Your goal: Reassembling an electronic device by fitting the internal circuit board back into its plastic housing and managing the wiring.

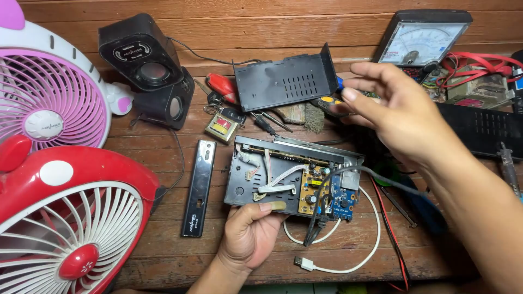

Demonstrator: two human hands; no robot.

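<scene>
Around the opened black device case [261, 179], two fans, two black speakers [150, 68], a detached cover [283, 81] and a meter [422, 38] are crowding the wooden desk [180, 245]. Inside, circuit boards are showing. The left hand [250, 234] is gripping its near edge; the right hand [397, 109] is hovering, fingers loosely spread.

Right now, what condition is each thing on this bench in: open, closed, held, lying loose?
Opened device chassis: cover off, circuit boards exposed, tilted up.
Left hand: gripping the chassis's front edge.
Right hand: raised above the bench, fingers open, holding nothing.
Black cover: removed, lying behind the chassis.
White cable: plug end loose on the bench.
Black front panel strip: detached, lying flat.
Red fan: blades not blurred.
Analog meter: propped upright at the back.
</scene>
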